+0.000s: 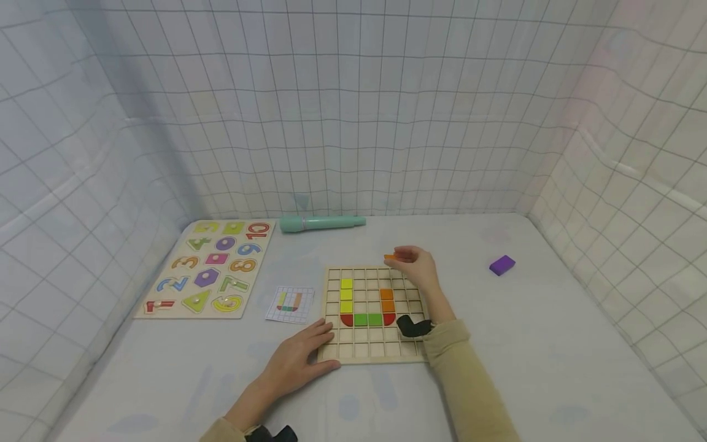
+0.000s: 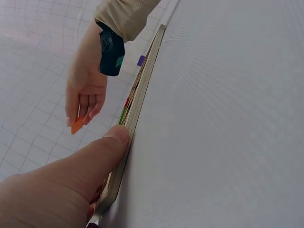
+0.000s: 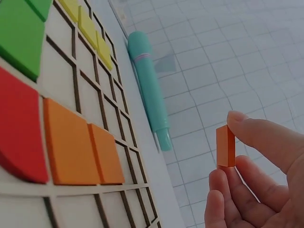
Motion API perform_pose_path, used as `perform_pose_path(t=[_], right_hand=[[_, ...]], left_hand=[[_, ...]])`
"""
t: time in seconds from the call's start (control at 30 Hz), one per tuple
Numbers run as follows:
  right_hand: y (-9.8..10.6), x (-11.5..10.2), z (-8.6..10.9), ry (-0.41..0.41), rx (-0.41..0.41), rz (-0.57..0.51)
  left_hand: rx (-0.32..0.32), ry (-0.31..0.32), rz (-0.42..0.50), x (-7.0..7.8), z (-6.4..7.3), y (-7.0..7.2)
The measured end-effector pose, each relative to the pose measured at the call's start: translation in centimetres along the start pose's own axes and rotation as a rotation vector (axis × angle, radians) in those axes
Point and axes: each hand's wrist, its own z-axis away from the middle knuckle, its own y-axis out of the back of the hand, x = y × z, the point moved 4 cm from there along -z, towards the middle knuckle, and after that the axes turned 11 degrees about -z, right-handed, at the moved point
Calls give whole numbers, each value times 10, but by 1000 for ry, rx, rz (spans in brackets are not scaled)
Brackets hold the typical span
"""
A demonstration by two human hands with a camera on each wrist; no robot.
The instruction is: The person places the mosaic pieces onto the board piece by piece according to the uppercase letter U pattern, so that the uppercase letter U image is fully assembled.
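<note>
The number puzzle board (image 1: pixel 205 269) bears coloured digits: 10, 9, 8, 7, 3, 2 and 1.

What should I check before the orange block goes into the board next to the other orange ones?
1. Right hand pinches the orange block: ok.
2. Left hand rests on the grid board's corner: ok.
3. Cell above the two placed orange squares is free: ok.
4. Pattern card in sight beside the board: ok.
5. Block turned to fit the cell: cannot tell.
</note>
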Motion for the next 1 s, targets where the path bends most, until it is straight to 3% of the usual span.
perform_pose_path(t=[0.4,0.57,1.0], right_hand=[[-14,25,9,-96,-56,81],[-19,25,12,-92,-78,131],[-19,29,12,-86,-35,197]], left_hand=[[-6,8,1,0,0,-1],[-12,16,-1,0,0,0],[-18,18,2,-1,-1,-1]])
